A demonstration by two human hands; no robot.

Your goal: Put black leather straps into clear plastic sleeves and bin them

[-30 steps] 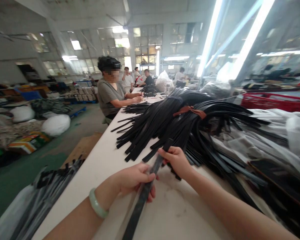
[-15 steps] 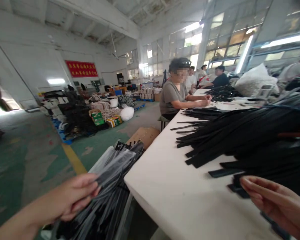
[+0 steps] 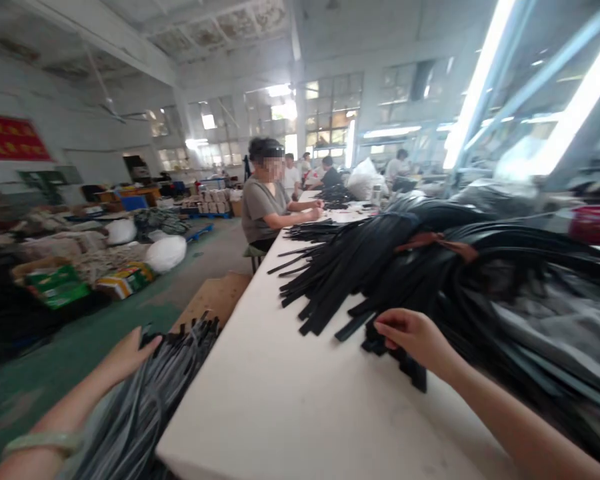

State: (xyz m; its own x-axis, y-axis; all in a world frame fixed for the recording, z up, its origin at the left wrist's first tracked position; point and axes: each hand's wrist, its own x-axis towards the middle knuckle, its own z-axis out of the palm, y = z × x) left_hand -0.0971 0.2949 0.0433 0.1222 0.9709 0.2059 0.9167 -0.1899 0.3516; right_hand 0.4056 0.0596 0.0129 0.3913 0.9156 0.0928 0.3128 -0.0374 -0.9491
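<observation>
My left hand is at the far end of a pile of dark grey strips, left of the table. Its thumb and fingers close around the dark end of one strip; blur hides the exact grip. Over the white table, my right hand pinches the end of a black strip at the near edge of a large bundle of black strips. The bundle's flat ends fan out toward the left. A brownish-red tie runs across it.
Across the table corner, a co-worker in a grey top sits with hands over the tabletop. A cardboard box stands on the floor beside the table. White sacks and stacked goods lie farther left. Bright tube lights hang at upper right.
My view has swung right. My left hand, earlier pinching a greyish strip over the pile, is now at the pile's far end. The right hand's fingertips have closed on the black strip ends.
</observation>
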